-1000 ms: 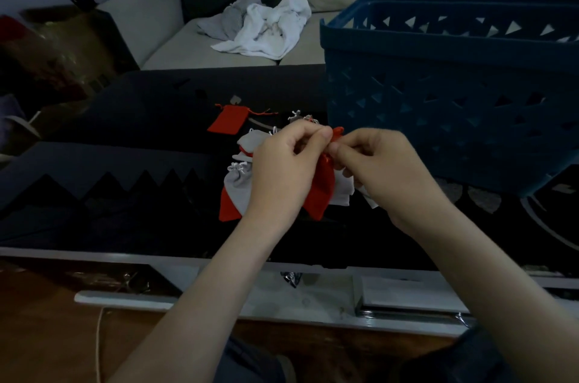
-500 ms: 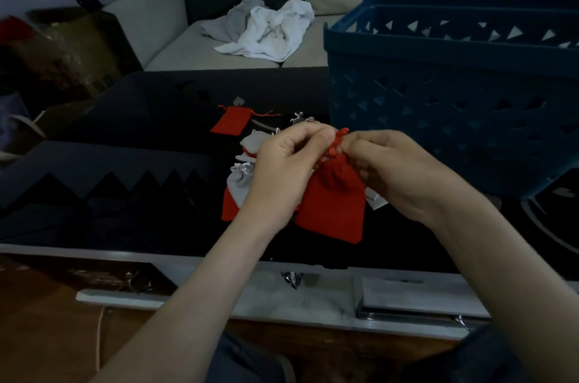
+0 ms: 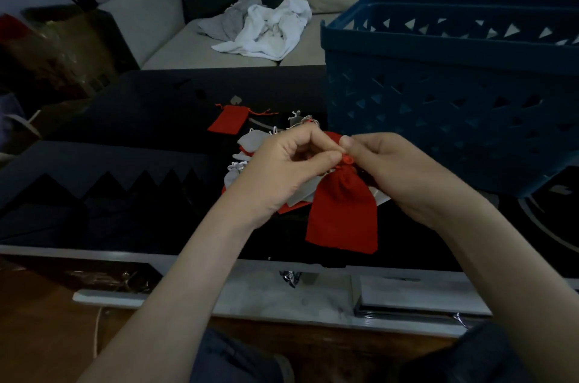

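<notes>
Head view. The left hand (image 3: 282, 169) and right hand (image 3: 401, 173) each pinch the gathered neck of a red pouch (image 3: 343, 213), fingers curled and fingertips almost meeting. The pouch hangs below them, over the middle of the bench (image 3: 141, 119), towards its near edge. A pile of grey and red pouches (image 3: 250, 141) lies behind the left hand. A single red pouch (image 3: 227, 122) lies farther back. A blue basket (image 3: 454, 119) stands at the right side.

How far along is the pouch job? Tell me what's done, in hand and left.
Done: the held pouch has its neck cinched; a lone red pouch lies apart, possibly finished. In hand: the left hand and right hand pinch the held pouch's top. Left: probably the pile of grey and red pouches behind them.
</notes>
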Demonstrator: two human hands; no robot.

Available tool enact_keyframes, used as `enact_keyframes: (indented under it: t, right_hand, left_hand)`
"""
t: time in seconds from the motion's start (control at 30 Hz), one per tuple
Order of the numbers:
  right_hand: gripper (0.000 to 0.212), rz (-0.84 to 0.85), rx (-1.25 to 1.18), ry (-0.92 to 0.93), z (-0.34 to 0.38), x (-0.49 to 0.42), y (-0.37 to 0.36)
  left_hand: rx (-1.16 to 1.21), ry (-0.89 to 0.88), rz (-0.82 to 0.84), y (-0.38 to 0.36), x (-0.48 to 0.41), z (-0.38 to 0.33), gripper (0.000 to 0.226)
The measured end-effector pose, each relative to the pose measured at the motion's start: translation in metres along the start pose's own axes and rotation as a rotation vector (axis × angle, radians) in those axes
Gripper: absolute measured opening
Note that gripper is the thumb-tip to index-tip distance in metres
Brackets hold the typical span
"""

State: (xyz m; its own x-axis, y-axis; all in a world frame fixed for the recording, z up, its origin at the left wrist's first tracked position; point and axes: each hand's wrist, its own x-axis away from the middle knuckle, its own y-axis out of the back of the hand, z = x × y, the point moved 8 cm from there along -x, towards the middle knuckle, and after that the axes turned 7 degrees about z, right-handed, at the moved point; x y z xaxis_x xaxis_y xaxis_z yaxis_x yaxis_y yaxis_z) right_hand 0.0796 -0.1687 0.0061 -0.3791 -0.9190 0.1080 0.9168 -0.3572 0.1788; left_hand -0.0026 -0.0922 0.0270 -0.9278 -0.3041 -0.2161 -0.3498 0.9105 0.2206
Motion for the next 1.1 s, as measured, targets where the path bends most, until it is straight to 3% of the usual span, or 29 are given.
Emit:
enact_keyframes:
  t: [0.3, 0.53, 0.83, 0.97, 1.1]
  right_hand:
    - [0.013, -0.133, 0.405, 0.083, 0.005, -0.004, 0.01]
    - [0.009, -0.2, 0.4, 0.106, 0.008, -0.005, 0.013]
    - [0.013, -0.248, 0.505, 0.117, 0.005, -0.006, 0.013]
    - [0.009, -0.244, 0.469, 0.141, 0.006, -0.005, 0.009]
    - [0.007, -0.239, 0.259, 0.188, 0.01, -0.001, 0.012]
  left_hand:
    - [-0.205, 0.099, -0.13, 0.012, -0.003, 0.018, 0.008]
    - [-0.198, 0.184, -0.249, 0.015, -0.002, 0.02, 0.011]
    - [-0.481, 0.172, -0.317, 0.011, -0.002, 0.013, 0.005]
    - [-0.605, 0.066, -0.358, 0.008, -0.002, 0.001, 0.01]
    - [-0.646, -0.068, -0.39, 0.009, 0.001, -0.012, 0.008]
